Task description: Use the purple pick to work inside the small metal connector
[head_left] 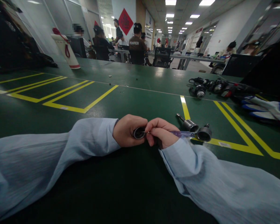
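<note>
We find the left hand closed around a hollow metal cylinder, held over the near side of the green bench with its mouth turned toward the right hand. The right hand pinches a screwdriver with a translucent purple-tinted handle; its thin shaft reaches the cylinder's mouth. Whether the tip touches anything inside, we cannot determine.

We judge the work on this cylinder to be under way and incomplete, since the tool is at its opening. Just beyond the handle, a stemmed metal cup and a second metal cup lie near each other, neither in hand. We cannot establish whether these are finished or waiting.

White labels sit on the yellow tape, one at the right, one at the left; neither is legible.

Further off, to the right, we note blue-and-white gloves and black corded equipment, no brand readable. At the far left edge stands a cream container with a red cord.

Beyond the bench, a seated person's brown top reads "PUMPKIN". The character on the red diamond sign is too unclear to record.
</note>
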### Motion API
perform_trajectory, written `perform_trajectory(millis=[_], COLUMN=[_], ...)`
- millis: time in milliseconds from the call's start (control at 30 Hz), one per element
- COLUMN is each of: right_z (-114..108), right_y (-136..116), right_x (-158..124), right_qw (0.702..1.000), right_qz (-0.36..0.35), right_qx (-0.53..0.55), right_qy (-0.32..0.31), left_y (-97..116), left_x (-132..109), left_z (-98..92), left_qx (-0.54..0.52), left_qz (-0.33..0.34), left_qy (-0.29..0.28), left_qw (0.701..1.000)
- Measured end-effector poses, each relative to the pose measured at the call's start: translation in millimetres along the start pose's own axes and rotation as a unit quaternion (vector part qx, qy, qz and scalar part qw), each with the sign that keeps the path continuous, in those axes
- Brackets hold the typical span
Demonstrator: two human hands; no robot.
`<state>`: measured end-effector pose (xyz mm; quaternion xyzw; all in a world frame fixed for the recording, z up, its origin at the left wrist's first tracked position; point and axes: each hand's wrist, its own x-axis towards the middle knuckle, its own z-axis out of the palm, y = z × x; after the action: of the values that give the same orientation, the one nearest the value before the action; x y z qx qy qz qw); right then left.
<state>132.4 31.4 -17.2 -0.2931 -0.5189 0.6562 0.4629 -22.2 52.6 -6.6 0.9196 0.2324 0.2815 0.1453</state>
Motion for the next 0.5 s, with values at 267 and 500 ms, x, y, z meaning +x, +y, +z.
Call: perform_trajectory(millis=[267,500], right_z=[-7.2,-1.7], right_y=[-3.2,-3.3], right_x=[5.7,0.3], right_qw=[0.997,1.000], right_qz=[0.044,0.017], right_qx=[0.053,0.012], right_qy=[-0.031,0.003], left_y=[1.4,1.2], left_x=[1.6,0.0], left_z=[-1.9,0.2], left_qx=[0.008,-0.008], left_qz=[0.008,-0.021], left_qy=[-0.008,-0.001], left_qw=[1.000,1.000])
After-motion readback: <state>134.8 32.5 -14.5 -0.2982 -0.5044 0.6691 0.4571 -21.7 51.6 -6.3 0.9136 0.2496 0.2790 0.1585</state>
